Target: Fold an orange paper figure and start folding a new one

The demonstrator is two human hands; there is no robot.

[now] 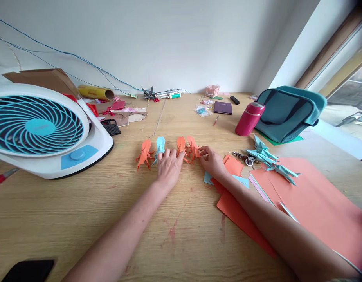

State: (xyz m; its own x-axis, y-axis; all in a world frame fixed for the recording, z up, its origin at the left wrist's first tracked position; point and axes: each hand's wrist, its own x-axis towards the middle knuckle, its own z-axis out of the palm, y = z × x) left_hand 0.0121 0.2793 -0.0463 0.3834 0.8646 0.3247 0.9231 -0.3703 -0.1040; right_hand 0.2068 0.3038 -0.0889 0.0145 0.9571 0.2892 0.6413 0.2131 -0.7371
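Four origami figures with thin legs stand in a row on the table: an orange one at the left end, a light blue one, and two more orange ones. Over the middle of the row is my left hand, palm down, its bent fingers apart. Its left fingertips touch the blue figure, and its rightmost fingertip meets the orange figure beside it. At the row's right end, my right hand pinches the edge of the last orange figure between thumb and finger.
Orange sheets, folded blue paper pieces and keys lie to the right. Behind them stand a pink bottle and a teal bag. A white fan occupies the left; a dark object lies near the front.
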